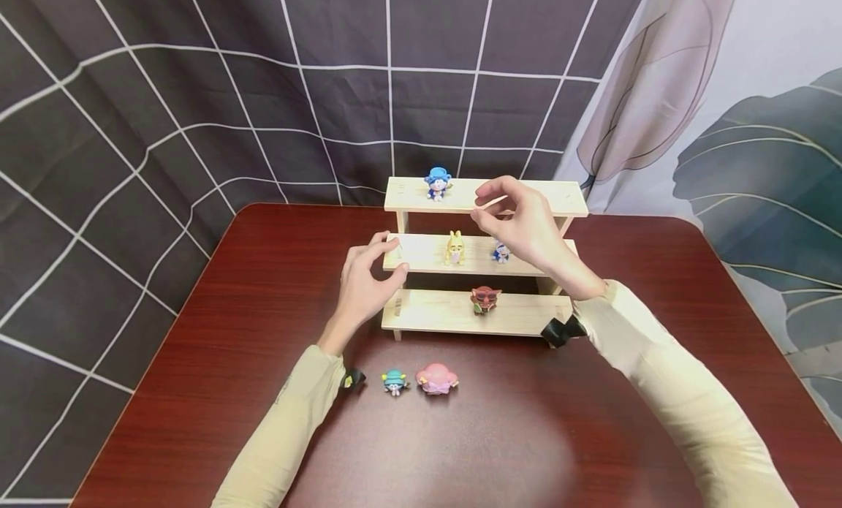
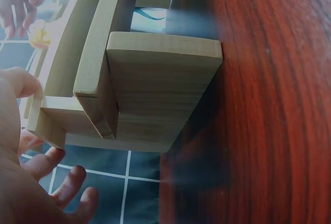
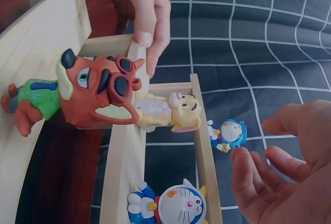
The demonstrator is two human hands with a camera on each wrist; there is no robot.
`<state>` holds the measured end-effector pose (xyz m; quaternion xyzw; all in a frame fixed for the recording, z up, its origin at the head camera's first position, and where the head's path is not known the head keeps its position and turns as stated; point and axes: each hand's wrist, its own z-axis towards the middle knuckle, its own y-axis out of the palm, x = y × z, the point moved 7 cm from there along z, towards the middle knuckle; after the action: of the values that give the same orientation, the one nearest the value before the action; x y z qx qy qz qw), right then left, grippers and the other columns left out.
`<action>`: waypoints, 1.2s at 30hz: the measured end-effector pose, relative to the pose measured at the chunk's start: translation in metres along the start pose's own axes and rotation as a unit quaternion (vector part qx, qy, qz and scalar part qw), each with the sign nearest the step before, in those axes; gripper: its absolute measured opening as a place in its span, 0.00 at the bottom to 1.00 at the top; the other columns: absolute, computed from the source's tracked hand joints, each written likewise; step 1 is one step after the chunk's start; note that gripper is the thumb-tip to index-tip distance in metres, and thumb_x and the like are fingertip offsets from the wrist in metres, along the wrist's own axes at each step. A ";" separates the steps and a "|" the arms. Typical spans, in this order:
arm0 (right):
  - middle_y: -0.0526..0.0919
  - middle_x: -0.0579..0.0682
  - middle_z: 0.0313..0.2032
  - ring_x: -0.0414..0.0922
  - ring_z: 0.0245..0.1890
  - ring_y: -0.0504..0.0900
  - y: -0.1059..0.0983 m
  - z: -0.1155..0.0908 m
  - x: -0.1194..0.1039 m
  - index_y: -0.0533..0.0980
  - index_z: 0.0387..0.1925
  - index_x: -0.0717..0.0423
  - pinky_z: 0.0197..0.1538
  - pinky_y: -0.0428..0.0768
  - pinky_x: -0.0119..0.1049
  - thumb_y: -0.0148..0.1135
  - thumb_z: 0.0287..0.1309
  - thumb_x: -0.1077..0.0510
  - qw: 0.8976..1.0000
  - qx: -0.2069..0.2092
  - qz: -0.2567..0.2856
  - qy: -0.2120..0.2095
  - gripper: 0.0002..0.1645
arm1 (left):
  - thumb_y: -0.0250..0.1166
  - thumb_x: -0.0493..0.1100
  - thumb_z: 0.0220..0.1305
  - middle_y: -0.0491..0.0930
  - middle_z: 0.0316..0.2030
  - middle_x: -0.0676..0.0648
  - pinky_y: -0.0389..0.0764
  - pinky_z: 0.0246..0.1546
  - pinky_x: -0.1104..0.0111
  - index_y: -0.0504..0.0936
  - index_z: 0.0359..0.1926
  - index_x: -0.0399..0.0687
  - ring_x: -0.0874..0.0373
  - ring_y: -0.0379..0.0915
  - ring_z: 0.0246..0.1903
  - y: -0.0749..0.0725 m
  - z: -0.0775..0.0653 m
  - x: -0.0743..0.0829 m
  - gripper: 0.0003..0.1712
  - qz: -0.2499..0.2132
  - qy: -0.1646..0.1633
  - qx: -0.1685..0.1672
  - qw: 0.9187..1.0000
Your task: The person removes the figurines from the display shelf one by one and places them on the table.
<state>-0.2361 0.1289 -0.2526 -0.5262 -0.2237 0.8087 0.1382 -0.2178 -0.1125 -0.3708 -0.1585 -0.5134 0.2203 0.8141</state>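
Note:
My left hand (image 1: 365, 281) grips the left end of the middle board of a three-step wooden shelf (image 1: 427, 311), thumb in front and fingers behind. My right hand (image 1: 522, 219) hovers by the top board, its fingers curved apart around nothing. Left of it on that board stands a blue figurine (image 1: 437, 185). The middle board bears a yellow long-eared figurine (image 1: 454, 249) and a blue-and-white cat figurine (image 1: 501, 253), partly behind my right hand. A red-brown fox figurine (image 1: 485, 300) with sunglasses on its head stands on the lowest board.
In front of the shelf, a teal-hatted figurine (image 1: 394, 381) and a pink figurine (image 1: 437, 378) stand on the dark red table (image 1: 263, 289). A dark checked curtain (image 1: 342, 99) hangs behind, with a pale leaf-patterned cloth (image 1: 756, 150) on the right.

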 end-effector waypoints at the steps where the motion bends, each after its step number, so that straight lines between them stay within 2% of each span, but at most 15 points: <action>1: 0.84 0.57 0.43 0.49 0.39 0.85 0.001 0.001 0.000 0.78 0.46 0.65 0.37 0.78 0.27 0.67 0.59 0.66 1.000 0.000 -0.002 0.001 0.14 | 0.72 0.47 0.57 0.76 0.64 0.51 0.70 0.47 0.53 0.84 0.59 0.51 0.52 0.68 0.52 0.000 0.000 0.000 0.26 -0.001 0.000 0.000 1.000; 8: 0.83 0.57 0.45 0.51 0.40 0.86 0.005 0.012 0.001 0.77 0.47 0.65 0.37 0.79 0.28 0.67 0.59 0.65 1.000 -0.002 -0.003 0.006 0.15 | 0.72 0.47 0.57 0.76 0.63 0.52 0.70 0.47 0.53 0.84 0.58 0.51 0.51 0.68 0.51 -0.001 0.000 0.000 0.26 0.001 0.005 0.005 1.000; 17: 0.83 0.57 0.45 0.50 0.40 0.86 0.011 0.024 0.003 0.77 0.47 0.64 0.33 0.80 0.28 0.68 0.58 0.64 1.000 -0.003 0.006 0.029 0.16 | 0.72 0.47 0.57 0.76 0.63 0.53 0.70 0.47 0.52 0.84 0.58 0.51 0.52 0.68 0.52 -0.001 0.000 0.000 0.27 0.001 0.008 0.005 1.000; 24: 0.82 0.59 0.45 0.51 0.39 0.86 0.017 0.032 0.005 0.76 0.49 0.66 0.30 0.79 0.27 0.68 0.58 0.65 0.999 -0.014 0.009 0.029 0.17 | 0.72 0.47 0.56 0.76 0.63 0.52 0.70 0.46 0.52 0.85 0.58 0.51 0.51 0.68 0.52 0.000 0.000 0.001 0.26 -0.002 0.010 0.006 1.000; 31: 0.82 0.59 0.45 0.46 0.37 0.86 0.021 0.037 0.006 0.75 0.50 0.67 0.30 0.79 0.28 0.68 0.58 0.64 0.999 -0.016 0.019 0.038 0.19 | 0.72 0.47 0.57 0.77 0.62 0.48 0.70 0.46 0.52 0.85 0.58 0.51 0.51 0.68 0.51 0.000 0.001 0.000 0.26 -0.003 0.016 0.008 1.000; 36: 0.81 0.59 0.46 0.45 0.38 0.86 0.023 0.039 0.007 0.75 0.50 0.66 0.29 0.79 0.29 0.69 0.58 0.64 0.998 -0.019 0.028 0.051 0.19 | 0.73 0.47 0.56 0.77 0.63 0.50 0.71 0.46 0.52 0.84 0.58 0.51 0.50 0.69 0.52 0.000 0.000 -0.001 0.27 0.001 0.016 0.008 1.000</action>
<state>-0.2747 0.1038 -0.2564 -0.5752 -0.2174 0.7799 0.1167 -0.2183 -0.1127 -0.3714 -0.1559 -0.4985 0.2227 0.8232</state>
